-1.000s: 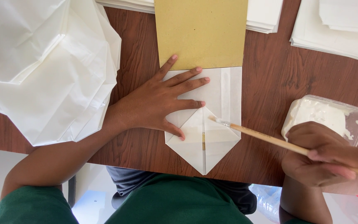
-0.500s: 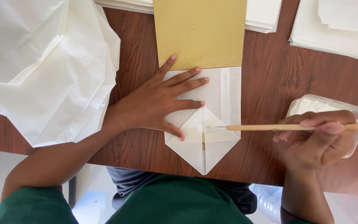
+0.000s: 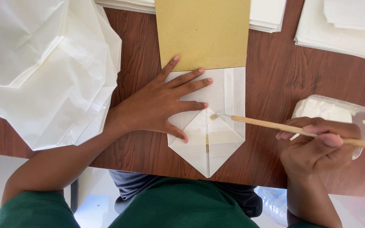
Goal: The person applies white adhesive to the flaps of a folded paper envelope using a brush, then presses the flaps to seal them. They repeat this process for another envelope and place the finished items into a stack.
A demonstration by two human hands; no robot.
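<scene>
Brush point(image 3: 275, 125) tip back on paper since half second ago. Folded white paper bag point(image 3: 210, 135), pointed flap, table centre. Right hand point(image 3: 317, 147) pinches wooden handle; left hand point(image 3: 157, 107) flat, fingers wide. Glue tub point(image 3: 360, 116) at 3 o'clock, half hidden.

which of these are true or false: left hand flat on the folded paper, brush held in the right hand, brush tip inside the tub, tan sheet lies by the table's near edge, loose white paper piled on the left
1. The left hand lies flat on the folded paper. True.
2. The right hand holds the brush. True.
3. The brush tip is inside the tub. False: the tip is on the folded paper, apart from the tub.
4. The tan sheet lies by the table's near edge. False: it lies on the far side, beyond the folded paper.
5. Loose white paper is piled on the left. True.
</scene>
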